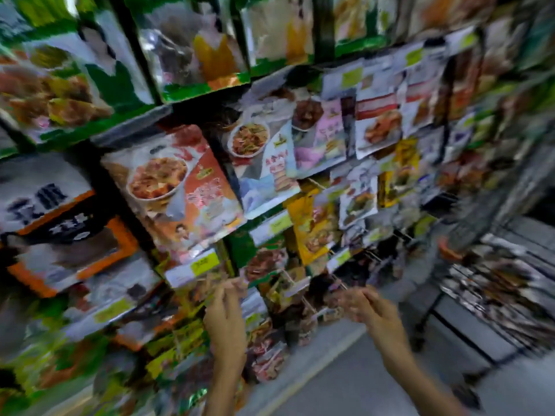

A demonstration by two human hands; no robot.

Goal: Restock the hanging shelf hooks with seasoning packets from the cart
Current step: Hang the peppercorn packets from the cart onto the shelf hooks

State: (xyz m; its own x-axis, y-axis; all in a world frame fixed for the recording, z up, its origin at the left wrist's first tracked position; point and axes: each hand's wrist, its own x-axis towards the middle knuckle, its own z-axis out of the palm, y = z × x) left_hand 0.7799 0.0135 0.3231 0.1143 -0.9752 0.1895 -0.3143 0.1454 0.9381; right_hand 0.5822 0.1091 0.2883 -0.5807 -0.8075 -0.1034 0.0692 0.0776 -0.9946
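The frame is heavily blurred by motion. Rows of seasoning packets [186, 187] hang on shelf hooks [292, 279] across the wall in front of me. My left hand [225, 313] is raised to a low row, its fingertips up at a packet's top edge [240, 283]; whether it pinches the packet is too blurred to tell. My right hand [365, 304] reaches toward the hooks a little to the right, fingers blurred. The cart [492, 295], a wire basket full of packets, stands to the right.
Yellow-green price tags [204, 262] run along the hook rails. Larger bags [192, 46] fill the upper shelf. Grey floor [345, 379] with a pale line stretches between the shelving and the cart.
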